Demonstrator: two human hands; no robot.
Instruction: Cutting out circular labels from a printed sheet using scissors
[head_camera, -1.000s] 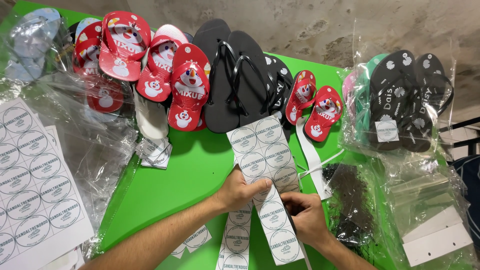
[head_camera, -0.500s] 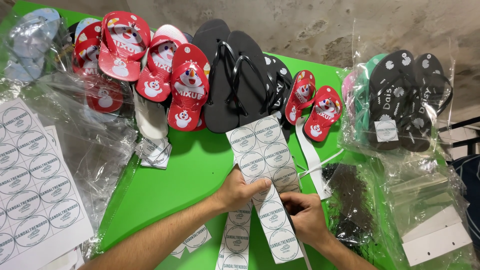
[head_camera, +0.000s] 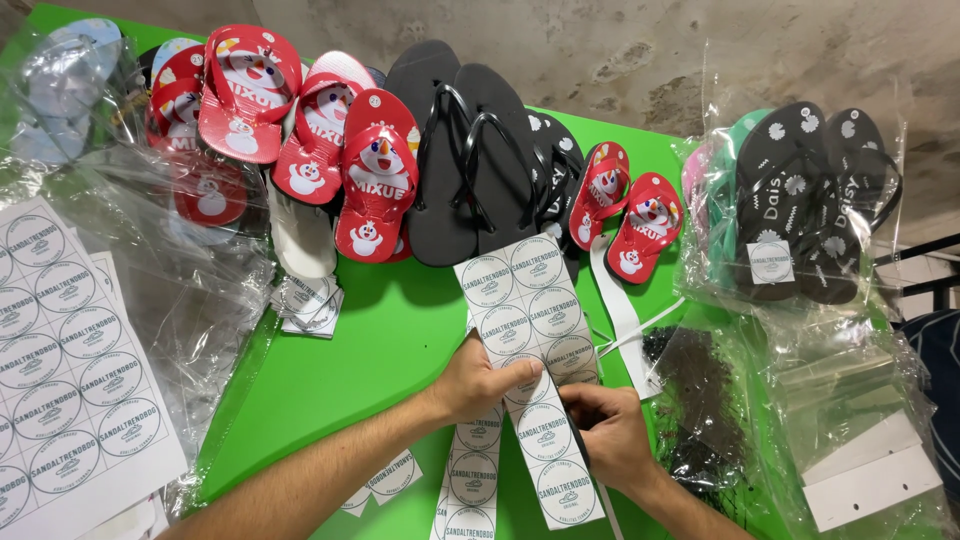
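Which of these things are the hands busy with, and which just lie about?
In hand:
left hand
right hand
strip of round stickers

Lying about:
black flip-flops
red snowman flip-flops
bagged dark flip-flops
big sticker sheet

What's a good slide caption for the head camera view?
Both hands, left hand and right hand, grip a sticker strip on a green table.
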